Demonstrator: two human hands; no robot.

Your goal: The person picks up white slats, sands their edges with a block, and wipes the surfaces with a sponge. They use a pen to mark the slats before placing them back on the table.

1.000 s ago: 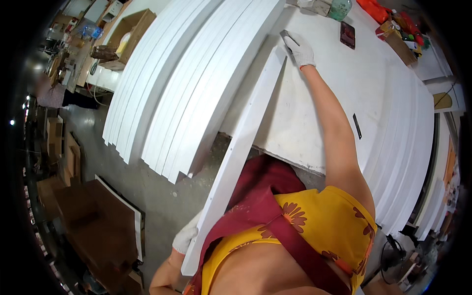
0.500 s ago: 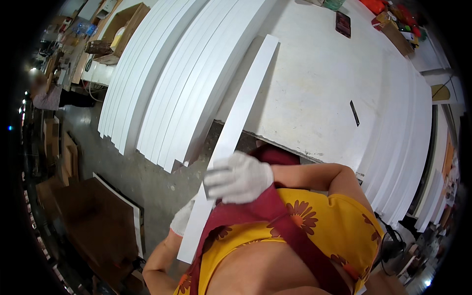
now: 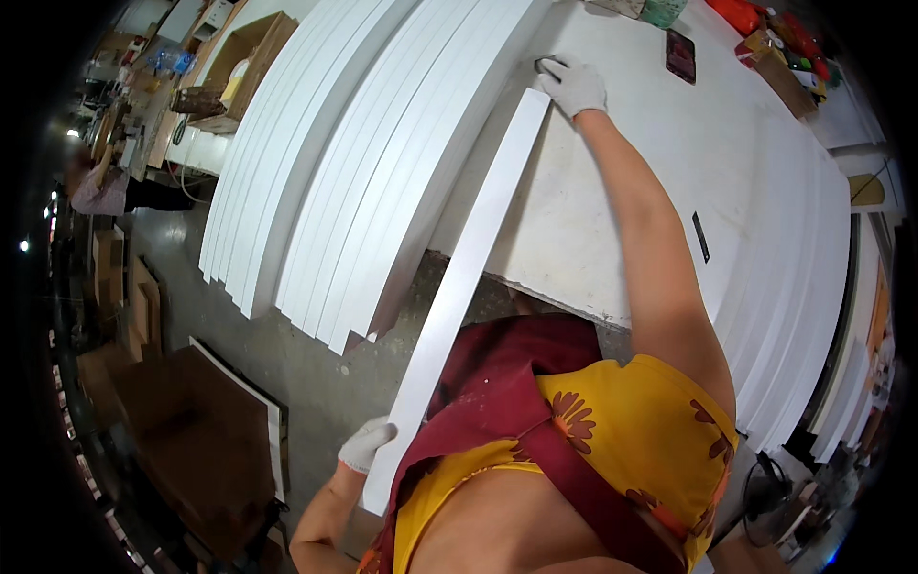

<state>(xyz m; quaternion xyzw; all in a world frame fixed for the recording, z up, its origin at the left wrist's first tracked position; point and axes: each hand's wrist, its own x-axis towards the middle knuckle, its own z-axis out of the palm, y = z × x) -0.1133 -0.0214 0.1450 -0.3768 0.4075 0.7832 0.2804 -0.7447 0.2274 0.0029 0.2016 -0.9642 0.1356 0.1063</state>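
A long white board (image 3: 469, 258) slants from near my waist up onto the white worktable (image 3: 612, 239). My left hand (image 3: 368, 445), in a whitish work glove, is closed on the board's left edge near its lower end; the fingers go out of sight beneath it. My right hand (image 3: 576, 86), gloved too, is stretched to the far end of the board. Its fingers are closed round a small dark object (image 3: 545, 65), mostly covered by the glove, so its kind is unclear.
Rows of similar white boards (image 3: 382, 172) lie to the left, with more boards (image 3: 779, 325) on the right. A phone (image 3: 681, 55) and a thin dark strip (image 3: 701, 237) rest on the table. An open wooden box (image 3: 239, 72) stands far left; another person (image 3: 100, 187) is beyond.
My right hand has travelled from the board's lower part up to its far end. My left hand now shows on the left edge, lower down than before.
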